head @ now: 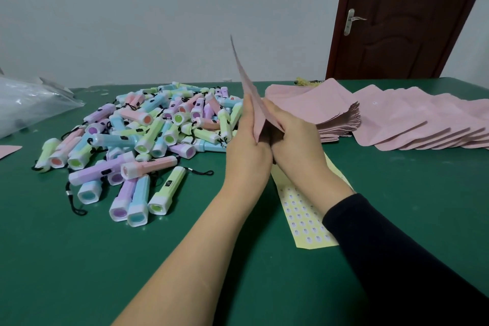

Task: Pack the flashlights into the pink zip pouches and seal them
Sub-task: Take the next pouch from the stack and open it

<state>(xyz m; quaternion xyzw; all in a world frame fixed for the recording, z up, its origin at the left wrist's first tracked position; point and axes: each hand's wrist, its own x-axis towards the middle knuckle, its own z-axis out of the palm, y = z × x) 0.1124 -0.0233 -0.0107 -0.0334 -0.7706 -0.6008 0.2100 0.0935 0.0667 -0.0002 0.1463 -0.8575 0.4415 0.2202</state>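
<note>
- Bench [79, 259]: green surface that carries every item listed here.
- Clear plastic bag [31, 103]: lies crumpled at the bench's left edge, toward the far side.
- Flashlights [148, 137]: loose pile of pastel pink, blue, green and purple units with black wrist cords, left of the bench's middle.
- Left hand [246, 140]: raised over the bench's middle, fingers curled round the left side of the pink pouch [248, 87] at its lower end.
- Pink pouch: held upright and edge-on between both hands, clear of the bench, its upper end tilted slightly left.
- Right hand [296, 137]: meets the left hand at the heel, fingers gripping the pouch's right side. A dark sleeve [397, 246] covers the forearm.
- Sticker sheet [299, 214]: pale yellow strip with rows of small round stickers, flat on the bench beneath the wrists.
- Stack of pink pouches [317, 106]: just right of the hands, toward the far edge.
- Row of pink pouches [423, 119]: overlapping like shingles, running to the bench's right edge.
- Door [410, 15]: dark brown, closed, behind the far right corner.
</note>
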